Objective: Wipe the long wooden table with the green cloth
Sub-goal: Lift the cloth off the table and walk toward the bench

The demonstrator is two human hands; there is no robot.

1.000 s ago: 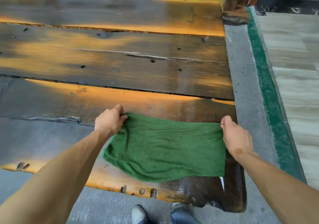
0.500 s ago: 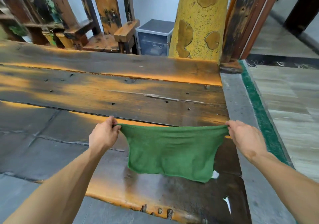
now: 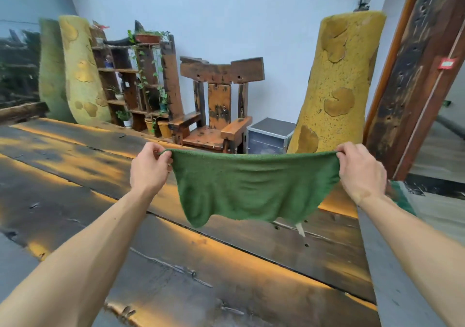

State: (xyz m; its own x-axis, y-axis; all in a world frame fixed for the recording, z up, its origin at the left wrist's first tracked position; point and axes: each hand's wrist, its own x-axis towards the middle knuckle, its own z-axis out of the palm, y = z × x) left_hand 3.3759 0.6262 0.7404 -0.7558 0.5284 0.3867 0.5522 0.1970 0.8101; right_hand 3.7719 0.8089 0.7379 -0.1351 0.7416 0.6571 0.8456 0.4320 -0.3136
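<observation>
Green cloth point(image 3: 251, 188) hangs spread — above dark plank table point(image 3: 176, 263).

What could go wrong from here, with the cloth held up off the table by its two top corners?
1. The green cloth is held only by a pinch at each top corner, left hand and right hand; a slipped pinch would probably drop one side.
2. It hangs clear of the long wooden table; laid down carelessly it may land bunched.
3. The planks show cracks and holes that could snag the cloth.
</observation>
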